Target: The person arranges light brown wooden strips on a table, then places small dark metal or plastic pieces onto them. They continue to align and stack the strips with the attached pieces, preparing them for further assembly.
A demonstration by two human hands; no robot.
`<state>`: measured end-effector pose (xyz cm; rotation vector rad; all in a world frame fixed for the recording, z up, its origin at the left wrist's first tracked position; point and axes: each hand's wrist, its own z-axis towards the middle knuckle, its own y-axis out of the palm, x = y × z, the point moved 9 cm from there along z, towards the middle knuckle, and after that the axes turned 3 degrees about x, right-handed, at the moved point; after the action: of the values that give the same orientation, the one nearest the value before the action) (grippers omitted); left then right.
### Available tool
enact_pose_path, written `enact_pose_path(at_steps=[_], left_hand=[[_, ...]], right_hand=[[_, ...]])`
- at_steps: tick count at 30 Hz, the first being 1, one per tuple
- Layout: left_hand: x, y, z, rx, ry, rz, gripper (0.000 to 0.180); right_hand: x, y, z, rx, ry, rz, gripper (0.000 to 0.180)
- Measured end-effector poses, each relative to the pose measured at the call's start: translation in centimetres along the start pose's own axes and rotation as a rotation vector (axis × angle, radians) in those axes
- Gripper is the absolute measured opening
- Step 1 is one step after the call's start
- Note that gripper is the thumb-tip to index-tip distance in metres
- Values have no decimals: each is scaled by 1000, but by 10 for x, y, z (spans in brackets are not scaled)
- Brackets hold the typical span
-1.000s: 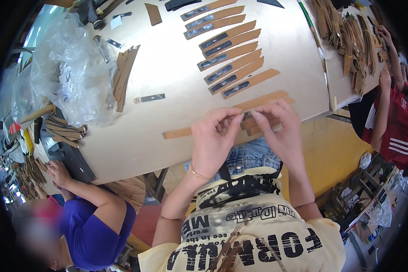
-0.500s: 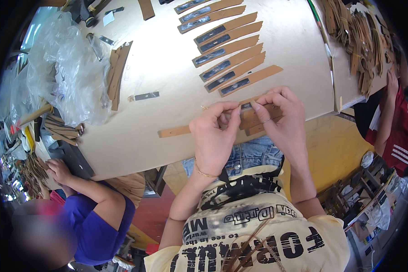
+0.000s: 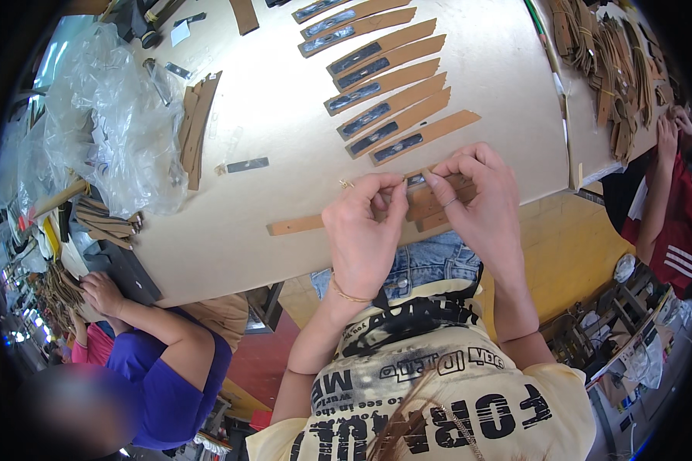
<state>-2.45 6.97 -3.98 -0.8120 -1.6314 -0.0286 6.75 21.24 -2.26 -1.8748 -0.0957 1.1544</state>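
Observation:
My left hand (image 3: 361, 230) and my right hand (image 3: 480, 201) meet at the near edge of a pale table (image 3: 284, 107), fingertips pinching a small dark metal piece (image 3: 415, 180) between them. Under both hands lie long tan leather strips (image 3: 296, 225), one sticking out to the left. Just beyond my fingers, a fanned row of finished tan strips with dark inset pieces (image 3: 384, 92) runs up the table.
A loose dark metal piece (image 3: 247, 164) lies left of the row, beside a stack of tan strips (image 3: 196, 127) and crumpled clear plastic (image 3: 111, 115). Bundled leather pieces (image 3: 607, 54) sit far right. A person in blue (image 3: 169, 361) works at left, another in red (image 3: 669, 207) at right.
Both hands stay together at the table edge, working the small piece; the view has shifted slightly so the strips and hands sit a little lower.

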Motion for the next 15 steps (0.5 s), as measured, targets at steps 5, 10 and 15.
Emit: enact_pose_path(at_steps=[5, 10, 15], left_hand=[[2, 0, 0, 12, 11, 24, 9], [4, 0, -1, 19, 45, 50, 10], [11, 3, -6, 54, 149, 175, 13]], right_hand=[[-1, 0, 1, 10, -6, -15, 9], [0, 2, 0, -3, 20, -16, 9], [-3, 1, 0, 32, -13, -29, 10]])
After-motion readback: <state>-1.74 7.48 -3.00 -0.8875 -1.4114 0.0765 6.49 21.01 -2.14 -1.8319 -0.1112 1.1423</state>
